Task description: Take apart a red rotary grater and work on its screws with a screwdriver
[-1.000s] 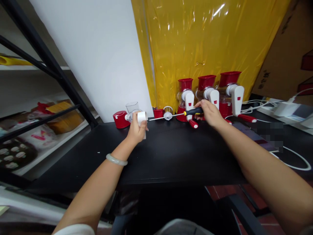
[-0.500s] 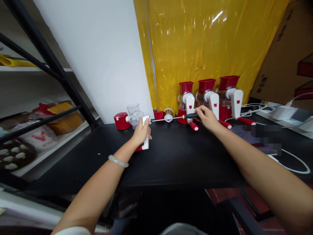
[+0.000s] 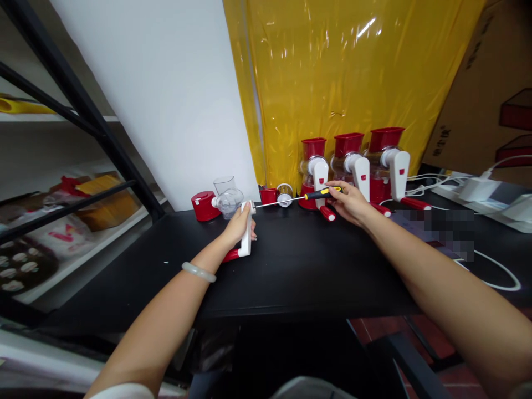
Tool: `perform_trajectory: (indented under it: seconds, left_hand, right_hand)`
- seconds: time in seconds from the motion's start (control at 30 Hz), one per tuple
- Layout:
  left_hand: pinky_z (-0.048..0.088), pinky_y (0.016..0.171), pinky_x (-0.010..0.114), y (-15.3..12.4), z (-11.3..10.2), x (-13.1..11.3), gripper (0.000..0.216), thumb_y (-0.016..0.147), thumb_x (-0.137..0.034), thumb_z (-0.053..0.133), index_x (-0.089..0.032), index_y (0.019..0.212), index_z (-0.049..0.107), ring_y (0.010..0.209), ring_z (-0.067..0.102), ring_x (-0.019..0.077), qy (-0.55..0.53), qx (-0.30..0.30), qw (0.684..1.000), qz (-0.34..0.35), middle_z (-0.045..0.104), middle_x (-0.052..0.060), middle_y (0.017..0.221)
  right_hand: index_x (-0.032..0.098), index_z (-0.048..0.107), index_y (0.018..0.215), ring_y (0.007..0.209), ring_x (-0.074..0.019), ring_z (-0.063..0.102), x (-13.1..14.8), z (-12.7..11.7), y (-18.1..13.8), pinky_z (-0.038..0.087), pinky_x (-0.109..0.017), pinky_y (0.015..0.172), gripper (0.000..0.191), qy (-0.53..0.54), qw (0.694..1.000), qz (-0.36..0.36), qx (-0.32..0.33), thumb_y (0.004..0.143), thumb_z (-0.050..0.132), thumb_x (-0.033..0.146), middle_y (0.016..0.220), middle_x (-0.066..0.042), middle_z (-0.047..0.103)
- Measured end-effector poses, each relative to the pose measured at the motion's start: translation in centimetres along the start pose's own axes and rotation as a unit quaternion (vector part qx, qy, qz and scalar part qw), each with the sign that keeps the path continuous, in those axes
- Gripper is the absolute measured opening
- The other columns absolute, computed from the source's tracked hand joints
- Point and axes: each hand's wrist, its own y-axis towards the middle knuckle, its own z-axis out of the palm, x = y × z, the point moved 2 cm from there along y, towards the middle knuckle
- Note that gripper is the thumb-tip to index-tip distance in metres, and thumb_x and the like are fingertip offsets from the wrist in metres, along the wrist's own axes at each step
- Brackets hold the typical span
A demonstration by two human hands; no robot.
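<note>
My left hand (image 3: 240, 223) is closed around a white crank handle (image 3: 246, 242) with a red grip (image 3: 231, 255) at its lower end. In my right hand (image 3: 348, 202) is a screwdriver (image 3: 318, 194) with a black and yellow handle. Its long metal shaft points left, and the tip meets the white fitting at the top of the crank handle. Whether the tip sits in a screw is too small to tell. Just behind my left hand are a clear plastic grater body (image 3: 230, 203) and a red base (image 3: 205, 205).
Several red and white rotary graters (image 3: 319, 173) stand in a row along the back right. A metal grater drum (image 3: 285, 195) and a small red part (image 3: 269, 195) lie against the yellow plastic sheet (image 3: 332, 72). White cables and a power adapter (image 3: 477, 189) are at the right; shelves (image 3: 78, 244) stand left.
The screwdriver's handle has turned, showing more yellow, and dropped slightly at the tip end. My right fingers have shifted their grip on it. The whole view has moved a little.
</note>
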Motion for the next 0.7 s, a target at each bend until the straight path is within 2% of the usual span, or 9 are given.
perform_trajectory:
  seconds: [0.17, 0.23, 0.33, 0.43, 0.53, 0.7]
  left_hand:
    - [0.052, 0.038, 0.027, 0.0, 0.0, -0.1, 0.039, 0.096, -0.063, 0.039, -0.024, 0.097, 0.037, 0.035, 0.053, 0.0141, 0.004, -0.003, 1.000, -0.006, 0.053, -0.007, 0.052]
    - [0.052, 0.038, 0.027, -0.1, 0.1, -0.1, 0.038, 0.097, -0.062, 0.038, -0.024, 0.098, 0.037, 0.034, 0.053, 0.0142, 0.003, 0.000, 1.000, -0.009, 0.052, -0.007, 0.051]
    - [0.052, 0.039, 0.027, -0.2, 0.1, -0.2, 0.037, 0.098, -0.061, 0.036, -0.024, 0.098, 0.037, 0.034, 0.053, 0.0144, 0.006, 0.002, 1.000, -0.015, 0.052, -0.007, 0.051]
    - [0.052, 0.040, 0.027, -0.2, 0.2, -0.3, 0.036, 0.098, -0.060, 0.036, -0.024, 0.100, 0.037, 0.035, 0.054, 0.0143, 0.013, 0.008, 1.000, -0.023, 0.051, -0.007, 0.051]
    - [0.052, 0.039, 0.027, -0.2, 0.2, -0.2, 0.034, 0.099, -0.058, 0.036, -0.024, 0.099, 0.037, 0.035, 0.053, 0.0145, 0.018, 0.013, 0.999, -0.030, 0.051, -0.007, 0.051]
    - [0.053, 0.040, 0.028, -0.2, 0.2, -0.3, 0.033, 0.100, -0.057, 0.035, -0.024, 0.098, 0.036, 0.035, 0.054, 0.0149, 0.033, 0.010, 0.999, -0.040, 0.052, -0.007, 0.051]
  right_hand:
    - [0.025, 0.065, 0.096, 0.073, -0.0128, 0.059, -0.2, -0.3, 0.1, 0.049, -0.027, 0.063, 0.051, 0.000, 0.999, 0.020, 0.038, 0.054, 0.088, 0.045, 0.083, 0.000, 0.063]
    - [0.024, 0.065, 0.092, 0.078, -0.0143, 0.061, -0.5, -0.5, 0.4, 0.050, -0.028, 0.066, 0.047, -0.024, 0.999, 0.010, 0.029, 0.058, 0.085, 0.050, 0.085, 0.000, 0.064]
    - [0.022, 0.064, 0.081, 0.075, -0.0166, 0.060, -0.7, -0.9, 0.6, 0.050, -0.030, 0.065, 0.049, -0.137, 0.990, -0.016, -0.009, 0.073, 0.064, 0.071, 0.080, -0.003, 0.064]
    - [0.021, 0.058, 0.072, 0.057, -0.0151, 0.053, -0.5, -1.1, 0.4, 0.044, -0.030, 0.056, 0.062, -0.273, 0.961, -0.026, -0.027, 0.080, 0.043, 0.080, 0.058, -0.001, 0.055]
    - [0.021, 0.055, 0.071, 0.048, -0.0121, 0.046, -0.4, -1.2, 0.3, 0.037, -0.028, 0.052, 0.059, -0.330, 0.942, -0.057, -0.023, 0.079, 0.047, 0.079, 0.050, 0.003, 0.049]
    - [0.022, 0.059, 0.085, 0.050, -0.0102, 0.051, -1.2, -1.5, 0.9, 0.042, -0.026, 0.052, 0.050, -0.230, 0.971, -0.065, -0.027, 0.076, 0.061, 0.071, 0.061, 0.003, 0.056]
